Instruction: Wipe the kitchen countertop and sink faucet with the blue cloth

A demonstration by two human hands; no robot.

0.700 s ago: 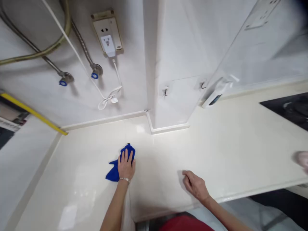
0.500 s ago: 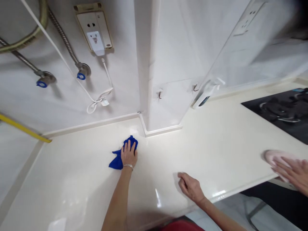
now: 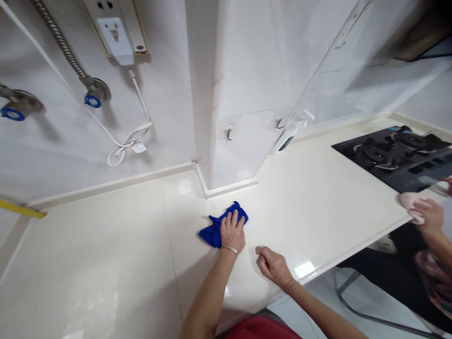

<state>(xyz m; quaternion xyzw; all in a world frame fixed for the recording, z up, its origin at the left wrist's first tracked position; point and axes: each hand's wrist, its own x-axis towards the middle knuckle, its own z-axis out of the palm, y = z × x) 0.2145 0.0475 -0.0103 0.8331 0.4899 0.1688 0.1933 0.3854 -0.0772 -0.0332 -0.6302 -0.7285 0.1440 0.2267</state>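
Note:
My left hand (image 3: pixel 232 232) lies flat, fingers stretched, pressing a crumpled blue cloth (image 3: pixel 216 229) onto the cream countertop (image 3: pixel 106 263), a short way in front of the white pillar's base (image 3: pixel 226 188). It wears a thin bracelet at the wrist. Just to the right, my right hand (image 3: pixel 272 266) rests on the counter near the front edge, its fingers curled loosely under and nothing seen in them.
A black gas hob (image 3: pixel 395 155) is set into the counter at the far right. Another person's hand (image 3: pixel 423 214) presses a pink cloth (image 3: pixel 409 203) at the counter edge there. On the wall are a socket with plug (image 3: pixel 116 33), a looped white cord (image 3: pixel 123 146) and hose valves (image 3: pixel 93 92).
My left hand has slid the blue cloth to the right across the counter, closer to the pillar. The view has swung right, bringing the hob and the other person's hand in.

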